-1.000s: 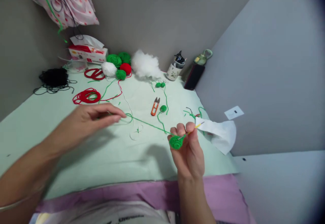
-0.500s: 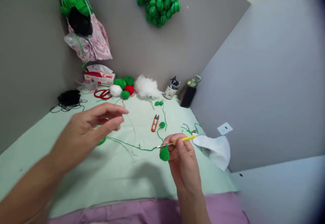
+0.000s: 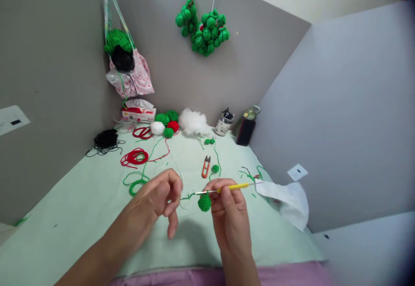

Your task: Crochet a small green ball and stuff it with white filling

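Observation:
My right hand (image 3: 227, 208) is closed round a yellow-handled crochet hook (image 3: 231, 187) whose metal tip points left. A small green crocheted piece (image 3: 204, 202) hangs at the hook, against my right fingers. My left hand (image 3: 158, 199) is just left of it, fingers curled in a pinch near the green yarn strand (image 3: 187, 197) that runs from the piece. What the left fingers grip is too fine to see. A loose coil of green yarn (image 3: 136, 184) lies on the pale green table (image 3: 81, 217) behind my left hand.
Orange thread snips (image 3: 205, 166) lie beyond my hands. Red yarn coils (image 3: 134, 157), black yarn (image 3: 105, 139), yarn balls (image 3: 165, 124), white stuffing (image 3: 193, 122), a tissue box (image 3: 138, 112), a jar (image 3: 224, 124) and a bottle (image 3: 246, 126) line the back. White paper (image 3: 288, 199) lies right. Green crocheted balls (image 3: 202, 24) hang above.
My left hand has come in from the left and curled its fingers close to the right hand. The view has tilted up, showing more wall and the hanging green balls.

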Motion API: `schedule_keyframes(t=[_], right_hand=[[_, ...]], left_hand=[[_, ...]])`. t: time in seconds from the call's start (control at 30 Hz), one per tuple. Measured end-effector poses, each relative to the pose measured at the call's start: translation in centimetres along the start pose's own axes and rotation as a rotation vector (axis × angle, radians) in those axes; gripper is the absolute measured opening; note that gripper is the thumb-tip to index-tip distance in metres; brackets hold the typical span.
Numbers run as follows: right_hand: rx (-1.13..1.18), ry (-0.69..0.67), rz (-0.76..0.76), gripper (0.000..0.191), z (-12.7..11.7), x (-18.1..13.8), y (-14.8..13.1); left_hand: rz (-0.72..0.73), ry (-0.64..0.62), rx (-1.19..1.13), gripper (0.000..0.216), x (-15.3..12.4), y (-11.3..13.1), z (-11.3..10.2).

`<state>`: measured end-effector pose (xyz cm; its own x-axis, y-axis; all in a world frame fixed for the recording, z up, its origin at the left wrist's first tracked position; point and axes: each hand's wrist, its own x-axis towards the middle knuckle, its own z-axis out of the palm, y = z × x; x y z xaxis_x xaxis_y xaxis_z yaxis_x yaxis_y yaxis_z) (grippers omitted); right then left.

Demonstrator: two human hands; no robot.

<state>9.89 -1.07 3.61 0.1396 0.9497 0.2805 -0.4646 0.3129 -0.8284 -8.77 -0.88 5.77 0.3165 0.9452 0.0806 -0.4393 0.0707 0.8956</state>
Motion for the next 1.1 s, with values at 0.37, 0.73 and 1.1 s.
schedule_keyframes(t=[0.37,0.73,1.1], right_hand=[[-0.017,-0.024,-0.041,0.02,-0.4,-0.3,-0.6],[-0.223,0.078,-0.137,0.018,-1.9,-0.7,1.1],[-0.377,-0.13,-0.242,0.018,-2.9,-1.3,1.7]], left_hand=[[0.24,0.141,-0.222,0.058,2.2,-0.4,2.8],[0.02,0.056,0.259,0.044,1.4,-3.9,2.6],[-0.181,0.062,-0.129,0.06,1.3,-4.7,1.8]])
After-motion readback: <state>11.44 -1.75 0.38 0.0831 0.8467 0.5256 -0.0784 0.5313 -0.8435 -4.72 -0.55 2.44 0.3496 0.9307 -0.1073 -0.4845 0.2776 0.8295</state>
